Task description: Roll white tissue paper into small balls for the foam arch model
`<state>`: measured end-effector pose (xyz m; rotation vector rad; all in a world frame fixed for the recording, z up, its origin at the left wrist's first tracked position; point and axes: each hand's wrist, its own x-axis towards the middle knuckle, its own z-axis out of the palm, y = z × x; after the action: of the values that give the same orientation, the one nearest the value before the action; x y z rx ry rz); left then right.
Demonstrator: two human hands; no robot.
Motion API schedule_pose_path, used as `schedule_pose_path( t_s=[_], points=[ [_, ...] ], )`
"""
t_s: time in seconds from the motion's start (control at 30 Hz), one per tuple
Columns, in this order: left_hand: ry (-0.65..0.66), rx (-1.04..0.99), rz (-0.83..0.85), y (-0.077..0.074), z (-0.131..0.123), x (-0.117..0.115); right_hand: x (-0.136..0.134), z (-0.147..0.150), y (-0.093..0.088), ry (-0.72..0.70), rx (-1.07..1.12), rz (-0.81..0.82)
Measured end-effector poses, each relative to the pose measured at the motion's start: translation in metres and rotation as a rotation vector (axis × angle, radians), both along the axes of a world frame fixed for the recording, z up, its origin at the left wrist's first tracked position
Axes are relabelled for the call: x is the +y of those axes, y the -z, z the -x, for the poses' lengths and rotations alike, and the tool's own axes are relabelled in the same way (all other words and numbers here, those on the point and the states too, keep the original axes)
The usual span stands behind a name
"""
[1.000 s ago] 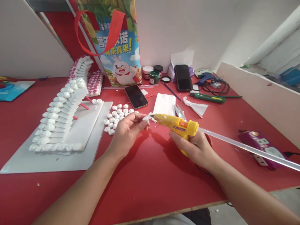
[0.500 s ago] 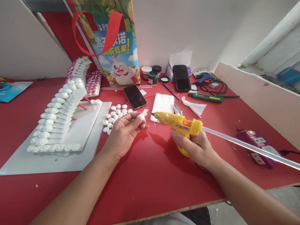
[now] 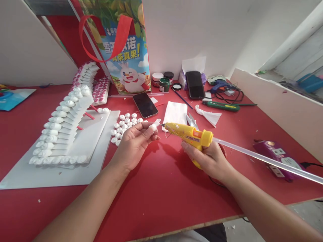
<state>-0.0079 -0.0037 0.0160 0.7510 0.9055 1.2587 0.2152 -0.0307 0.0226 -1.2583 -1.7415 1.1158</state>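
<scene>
My left hand [image 3: 137, 143] pinches a small white ribbon rosette [image 3: 152, 127], whose loose ribbon tail points up and to the right. My right hand [image 3: 210, 156] is wrapped round the handle of a yellow hot glue gun [image 3: 188, 134]. A long clear glue stick [image 3: 262, 158] sticks out of the gun's back end. The nozzle tip is at the ribbon tail; whether it touches I cannot tell. Behind my left hand lie several loose white rosettes [image 3: 117, 130]. To the left, a white stepped model [image 3: 67, 122] edged with rosettes stands on a white board [image 3: 20, 178].
A phone [image 3: 145, 105], white tissue [image 3: 175, 116], scissors [image 3: 192, 121] and a green utility knife [image 3: 222, 106] lie beyond my hands. Paint jars [image 3: 164, 84] and a printed bag [image 3: 126, 67] stand at the back. A purple power strip [image 3: 277, 158] lies on the right, under the glue stick.
The glue gun has moved slightly left, bringing its nozzle to the ribbon tail. My left hand has stayed almost still, holding the rosette.
</scene>
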Motion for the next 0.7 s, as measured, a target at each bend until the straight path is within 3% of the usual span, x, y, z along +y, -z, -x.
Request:
schedule_pose_path(
  t_s=[0.17, 0.37, 0.53, 0.7],
  points=[
    [0.001, -0.014, 0.022, -0.001, 0.003, 0.001, -0.002, -0.015, -0.013, 0.14, -0.047, 0.019],
    [0.028, -0.018, 0.027, -0.002, 0.001, -0.001, 0.006, -0.069, -0.037, 0.604, -0.15, 0.019],
    [0.045, -0.024, 0.001, -0.004, -0.001, -0.004, 0.024, -0.104, -0.014, 0.744, -0.188, 0.071],
    [0.058, -0.045, -0.007, 0.0, -0.002, -0.004, 0.03, -0.111, 0.007, 0.825, -0.326, 0.01]
  ],
)
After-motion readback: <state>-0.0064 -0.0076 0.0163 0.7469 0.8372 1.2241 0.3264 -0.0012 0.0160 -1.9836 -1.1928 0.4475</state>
